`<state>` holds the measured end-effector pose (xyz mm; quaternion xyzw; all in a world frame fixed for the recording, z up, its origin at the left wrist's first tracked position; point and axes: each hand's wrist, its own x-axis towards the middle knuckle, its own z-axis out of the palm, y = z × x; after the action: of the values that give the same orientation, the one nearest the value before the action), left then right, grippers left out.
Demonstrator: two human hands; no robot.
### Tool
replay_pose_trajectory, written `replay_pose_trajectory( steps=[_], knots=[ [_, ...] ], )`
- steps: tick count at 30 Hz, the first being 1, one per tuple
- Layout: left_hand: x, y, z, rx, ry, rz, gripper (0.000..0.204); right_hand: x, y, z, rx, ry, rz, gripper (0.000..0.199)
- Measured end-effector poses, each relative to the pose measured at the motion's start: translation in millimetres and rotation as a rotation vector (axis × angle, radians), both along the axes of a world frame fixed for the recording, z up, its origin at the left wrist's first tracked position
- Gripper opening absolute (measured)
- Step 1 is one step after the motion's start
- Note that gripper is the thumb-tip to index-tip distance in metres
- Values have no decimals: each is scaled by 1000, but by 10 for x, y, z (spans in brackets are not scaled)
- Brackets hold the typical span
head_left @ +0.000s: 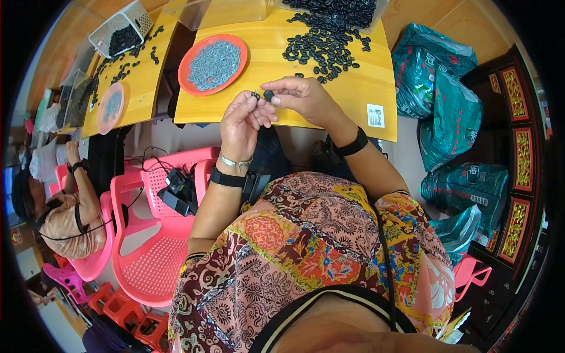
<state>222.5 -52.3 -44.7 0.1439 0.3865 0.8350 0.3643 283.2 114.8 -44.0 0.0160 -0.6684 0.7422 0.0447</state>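
My left hand [241, 115] and my right hand [306, 101] meet above the near edge of the yellow table [347, 94]. Between the thumb and fingertips of the left is a small black ring-like piece [255, 95], with a metal bit that may be a screw. My right thumb and forefinger pinch a small round black piece [268, 95]. The two pieces are close together; whether they touch, I cannot tell. Just beyond my hands, an orange plate [184, 69] holds many small silvery metal parts [215, 63]. Loose black oval pieces [323, 50] lie spread at the far right.
A clear bin of black pieces [347, 10] stands at the table's far edge. Green bags [450, 112] sit on the floor at right, beside a dark carved cabinet [518, 147]. A pink chair [153, 253] is at my left; beyond it sits another person [73, 217] at a second yellow table.
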Motion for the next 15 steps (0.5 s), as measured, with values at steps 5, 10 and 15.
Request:
replay_pose_trajectory(
  steps=[5, 10, 15],
  knots=[
    [-2, 0, -15, 3, -2, -4, 17, 29, -25, 38, 35, 0, -2, 31],
    [13, 5, -10, -17, 0, 7, 17, 27, -33, -21, -15, 9, -9, 30],
    [1, -7, -22, 1, -10, -7, 17, 38, -28, 34, 313, 132, -43, 19]
  ],
)
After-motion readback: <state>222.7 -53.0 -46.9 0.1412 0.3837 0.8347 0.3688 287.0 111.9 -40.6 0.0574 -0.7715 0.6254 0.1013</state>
